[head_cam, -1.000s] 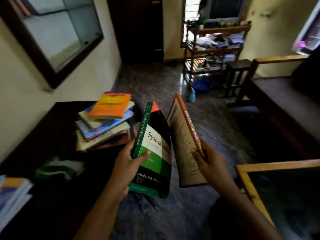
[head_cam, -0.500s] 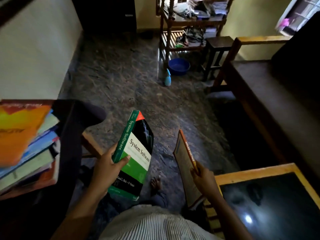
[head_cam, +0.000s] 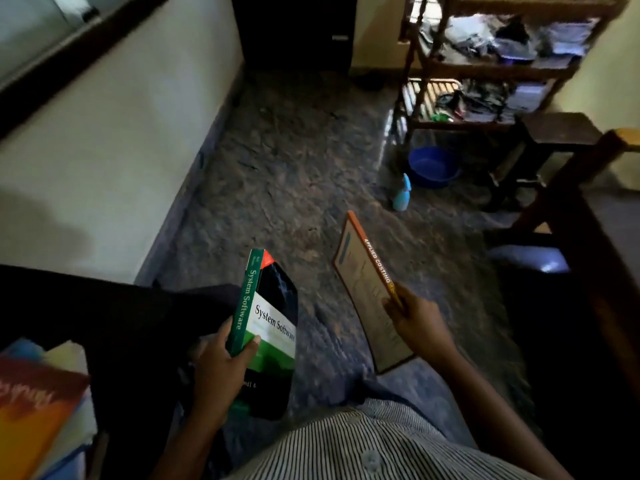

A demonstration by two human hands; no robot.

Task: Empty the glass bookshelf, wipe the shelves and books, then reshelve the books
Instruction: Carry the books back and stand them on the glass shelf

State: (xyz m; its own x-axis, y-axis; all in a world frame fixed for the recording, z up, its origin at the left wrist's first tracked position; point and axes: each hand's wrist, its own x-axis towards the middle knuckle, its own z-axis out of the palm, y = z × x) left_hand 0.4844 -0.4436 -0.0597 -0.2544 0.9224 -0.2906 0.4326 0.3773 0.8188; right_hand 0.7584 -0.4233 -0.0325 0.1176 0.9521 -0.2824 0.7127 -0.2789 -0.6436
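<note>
Hands: left hand (head_cam: 221, 368) grips the green book (head_cam: 273, 327) round its spine, thumb on the cover; right hand (head_cam: 419, 323) pinches the orange book (head_cam: 370, 292) at its spine edge.
Books: both upright in the air over the floor (head_cam: 284, 174), off the shelf.
Change: a second ago the two books stood almost touching, near the pile (head_cam: 34, 410); now they are well apart and lower, and the pile lies at the lower left edge on the table (head_cam: 104, 313).
Shelf: only a corner (head_cam: 27, 15) shows, top left; no books visible there.
Meaning: likely a pause between emptying and wiping, since neither hand has a cloth.
Nearby: spray bottle (head_cam: 401, 194) beside a blue basin (head_cam: 433, 166) on the floor.
</note>
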